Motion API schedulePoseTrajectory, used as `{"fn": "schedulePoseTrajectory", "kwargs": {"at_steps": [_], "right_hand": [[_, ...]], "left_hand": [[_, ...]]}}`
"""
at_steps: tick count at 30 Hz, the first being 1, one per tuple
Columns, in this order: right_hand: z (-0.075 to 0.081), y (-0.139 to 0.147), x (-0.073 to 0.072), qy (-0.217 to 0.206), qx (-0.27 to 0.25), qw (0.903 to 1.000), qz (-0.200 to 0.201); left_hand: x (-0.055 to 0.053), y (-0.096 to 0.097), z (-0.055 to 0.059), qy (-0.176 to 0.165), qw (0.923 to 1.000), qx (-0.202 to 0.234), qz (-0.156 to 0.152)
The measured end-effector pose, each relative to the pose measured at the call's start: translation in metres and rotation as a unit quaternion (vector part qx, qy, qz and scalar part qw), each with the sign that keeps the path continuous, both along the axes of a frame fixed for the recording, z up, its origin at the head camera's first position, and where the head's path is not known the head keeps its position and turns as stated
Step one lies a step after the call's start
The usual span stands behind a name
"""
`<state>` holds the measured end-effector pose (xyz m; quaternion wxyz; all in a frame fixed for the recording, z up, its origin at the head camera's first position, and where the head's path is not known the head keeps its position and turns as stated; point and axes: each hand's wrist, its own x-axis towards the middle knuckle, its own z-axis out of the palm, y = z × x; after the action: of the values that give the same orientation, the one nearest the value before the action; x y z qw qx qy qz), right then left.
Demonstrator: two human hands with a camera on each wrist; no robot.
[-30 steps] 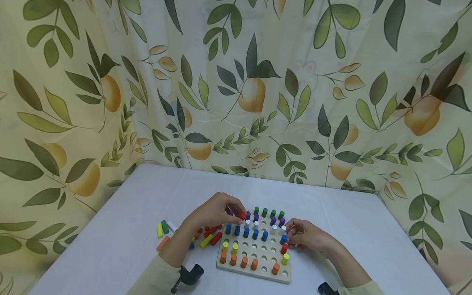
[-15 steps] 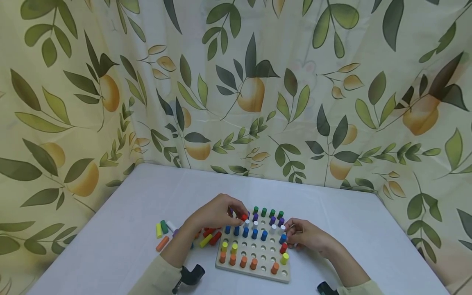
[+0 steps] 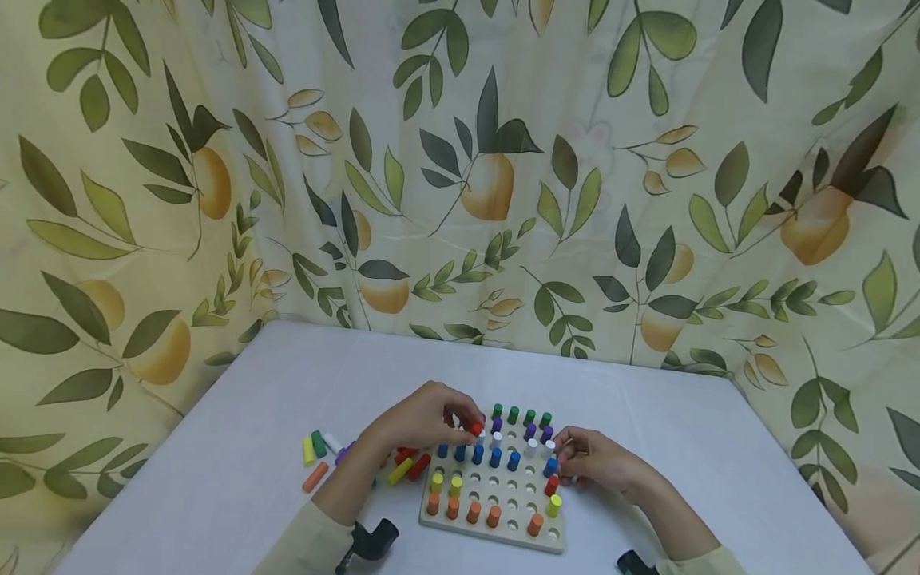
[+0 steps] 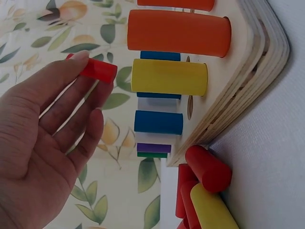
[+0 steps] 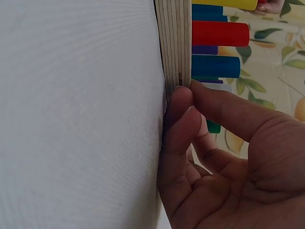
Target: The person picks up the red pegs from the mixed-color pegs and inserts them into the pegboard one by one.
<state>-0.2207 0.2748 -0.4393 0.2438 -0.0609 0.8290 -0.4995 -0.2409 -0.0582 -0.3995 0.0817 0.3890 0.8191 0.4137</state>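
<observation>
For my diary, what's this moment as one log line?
left hand: pinches red peg above board; right hand: grips board edge; red peg: not inserted

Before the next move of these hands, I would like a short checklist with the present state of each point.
1. Held red peg pinched by the left hand: ok.
2. Pegboard gripped at its edge by the right hand: ok.
3. Empty holes in the row of the standing red peg: ok.
4. Held red peg seated in a hole: not ok, it is in the air.
5. Held red peg exactly above an empty hole: cannot tell.
</observation>
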Motion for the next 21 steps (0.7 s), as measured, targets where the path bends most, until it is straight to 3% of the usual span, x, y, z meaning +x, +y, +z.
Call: {"fn": "schedulePoseTrajectory", "kwargs": {"at_steps": [21], "right_hand": [[0.0003, -0.0009, -0.0004, 0.001, -0.001, 1.0, 0.003]], "left_hand": [[-0.0003, 0.0023, -0.0021, -0.018, 0.9998, -0.002, 0.012]]}}
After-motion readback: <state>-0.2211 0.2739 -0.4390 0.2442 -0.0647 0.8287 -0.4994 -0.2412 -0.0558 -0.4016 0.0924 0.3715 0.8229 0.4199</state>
